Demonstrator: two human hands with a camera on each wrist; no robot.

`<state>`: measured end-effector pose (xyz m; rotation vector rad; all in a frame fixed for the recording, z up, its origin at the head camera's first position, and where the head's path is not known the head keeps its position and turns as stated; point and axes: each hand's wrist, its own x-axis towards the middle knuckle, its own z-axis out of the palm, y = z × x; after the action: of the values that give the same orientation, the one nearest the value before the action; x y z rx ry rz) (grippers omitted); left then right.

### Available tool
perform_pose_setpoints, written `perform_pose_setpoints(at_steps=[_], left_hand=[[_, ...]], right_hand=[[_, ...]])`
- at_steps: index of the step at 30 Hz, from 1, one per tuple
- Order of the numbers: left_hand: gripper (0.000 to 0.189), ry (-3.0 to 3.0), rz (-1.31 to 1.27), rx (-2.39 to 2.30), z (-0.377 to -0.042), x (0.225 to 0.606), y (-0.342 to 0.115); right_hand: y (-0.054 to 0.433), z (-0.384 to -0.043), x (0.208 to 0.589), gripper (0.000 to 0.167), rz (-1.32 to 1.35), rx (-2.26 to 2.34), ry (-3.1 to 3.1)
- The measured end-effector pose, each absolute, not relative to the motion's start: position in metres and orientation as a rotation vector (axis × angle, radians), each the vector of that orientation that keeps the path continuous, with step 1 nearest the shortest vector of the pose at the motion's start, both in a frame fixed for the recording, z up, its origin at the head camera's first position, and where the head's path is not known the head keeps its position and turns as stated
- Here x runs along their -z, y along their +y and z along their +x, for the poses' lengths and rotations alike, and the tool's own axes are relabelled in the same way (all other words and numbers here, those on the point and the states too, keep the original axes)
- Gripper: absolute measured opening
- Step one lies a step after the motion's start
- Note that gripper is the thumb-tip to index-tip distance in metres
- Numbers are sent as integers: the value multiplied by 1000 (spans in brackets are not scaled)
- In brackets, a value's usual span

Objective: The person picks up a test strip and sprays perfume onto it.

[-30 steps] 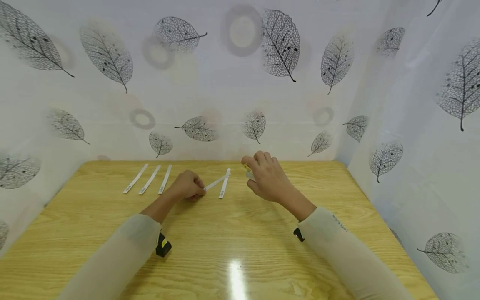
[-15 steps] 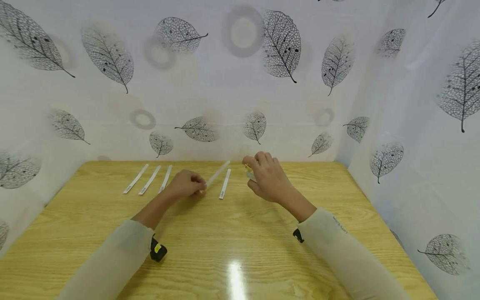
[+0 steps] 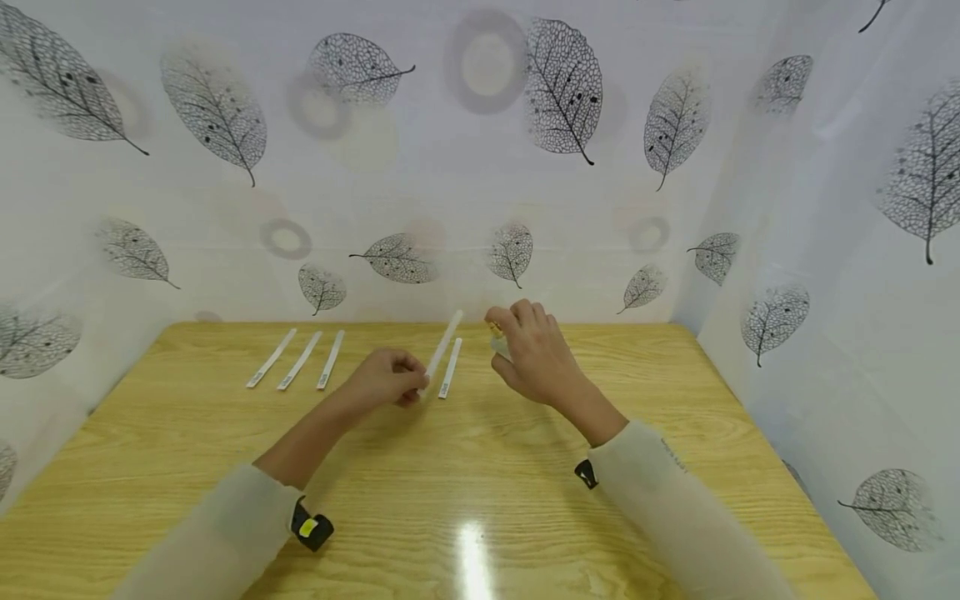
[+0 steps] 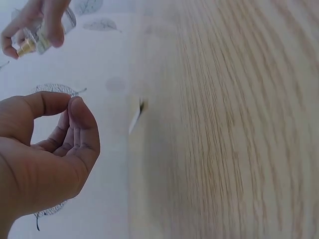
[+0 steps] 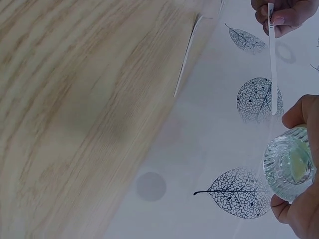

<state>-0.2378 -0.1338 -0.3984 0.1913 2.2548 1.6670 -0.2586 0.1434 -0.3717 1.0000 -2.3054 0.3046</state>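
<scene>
My left hand pinches one end of a white paper test strip, which slants up and away above the table. In the right wrist view the strip stands out long and straight from the fingertips. My right hand grips a small clear glass perfume bottle. Its gold spray nozzle shows in the left wrist view, under a finger. The bottle is apart from the strip, to its right. Just below the held strip, another white strip lies flat on the table.
Three more white strips, a left one, a middle one and a right one, lie side by side on the left of the wooden table. A leaf-patterned curtain hangs behind and at the sides.
My left hand has lifted the strip off the lying one and turned it more upright, shifting slightly right. My right hand has stayed almost still with the perfume bottle.
</scene>
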Motion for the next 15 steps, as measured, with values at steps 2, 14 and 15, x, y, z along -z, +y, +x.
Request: perform_pose_setpoints(at_steps=[2, 14, 15], left_hand=[[19, 2232, 201, -1691, -233, 395, -130], [15, 2165, 209, -1745, -210, 384, -109], [16, 2161, 210, -1749, -209, 383, -108]], right_hand=[[143, -258, 371, 51, 994, -337, -2295], [140, -259, 372, 49, 931, -449, -2266], [140, -259, 372, 49, 924, -457, -2262]])
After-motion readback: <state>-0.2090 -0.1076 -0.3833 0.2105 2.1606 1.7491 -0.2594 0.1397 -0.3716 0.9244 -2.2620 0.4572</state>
